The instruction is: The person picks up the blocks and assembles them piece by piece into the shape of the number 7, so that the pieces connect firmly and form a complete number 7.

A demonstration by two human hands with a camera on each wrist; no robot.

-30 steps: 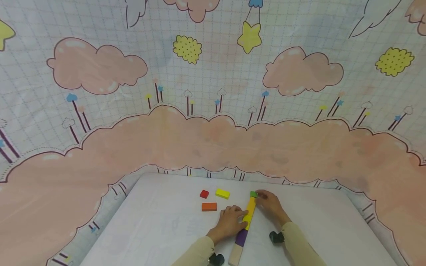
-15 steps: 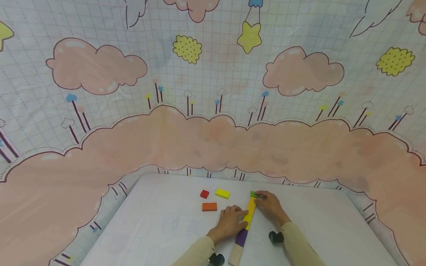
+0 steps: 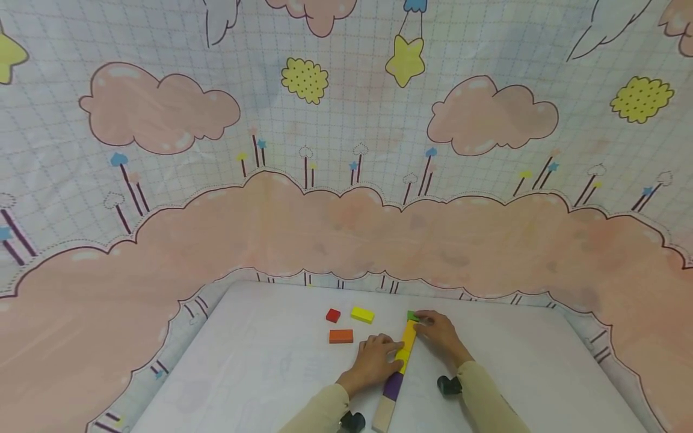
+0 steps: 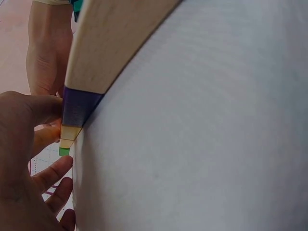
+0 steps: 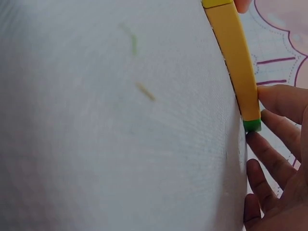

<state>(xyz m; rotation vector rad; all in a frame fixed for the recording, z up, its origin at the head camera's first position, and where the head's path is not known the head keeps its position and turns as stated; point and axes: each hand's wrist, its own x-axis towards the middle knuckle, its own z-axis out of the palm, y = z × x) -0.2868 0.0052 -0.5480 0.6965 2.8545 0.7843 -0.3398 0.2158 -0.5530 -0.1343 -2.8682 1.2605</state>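
A row of blocks runs away from me across the white tabletop: a plain wooden block (image 3: pixel 384 415), a purple block (image 3: pixel 393 386), a yellow block (image 3: pixel 403 359), an orange-yellow block (image 3: pixel 409 334) and a green block (image 3: pixel 411 316) at the far end. My left hand (image 3: pixel 370 364) touches the row's left side at the two yellowish blocks with thumb and forefinger. From the right, my right hand (image 3: pixel 441 337) touches the far end, its thumb against the orange-yellow block (image 5: pixel 236 57) and other fingertips by the green block (image 5: pixel 251 125). Fingers partly cover the green block in the head view.
Left of the row's far end lie a red block (image 3: pixel 332 316), a yellow block (image 3: pixel 362 314) and an orange block (image 3: pixel 341 336). Dark wrist devices sit at both sleeves. A patterned cloth (image 3: pixel 346 234) rises behind the white tabletop (image 3: pixel 260 361).
The right fingers have shifted slightly over the green block, covering a little more of it. The left hand and the blocks show no clear movement.
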